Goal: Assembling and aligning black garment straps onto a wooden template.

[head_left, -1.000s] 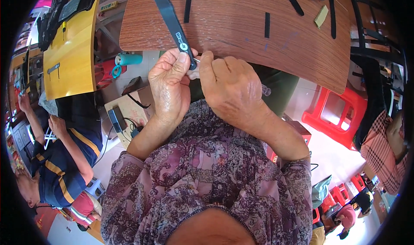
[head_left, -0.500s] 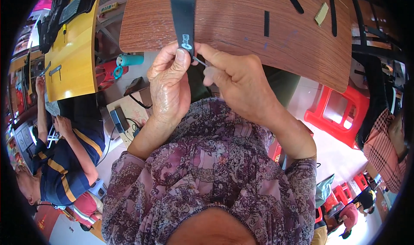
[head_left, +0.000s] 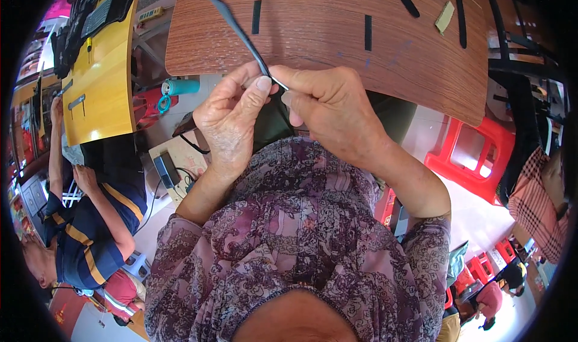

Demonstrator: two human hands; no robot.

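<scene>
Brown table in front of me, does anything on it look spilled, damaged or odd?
No spill shows. The brown table has pale flecks toward its near left edge and a few faint bluish marks on its right half. They break up the wood grain, so they look like wear or stains, though I can't be sure.

The person has two hands (head_left: 232, 116), one held strap (head_left: 224, 9) and one metal rod (head_left: 280, 84); one brown table (head_left: 319, 17) bears two short strips (head_left: 368, 33), two long straps (head_left: 460, 17) and one yellow block (head_left: 445, 17).
</scene>
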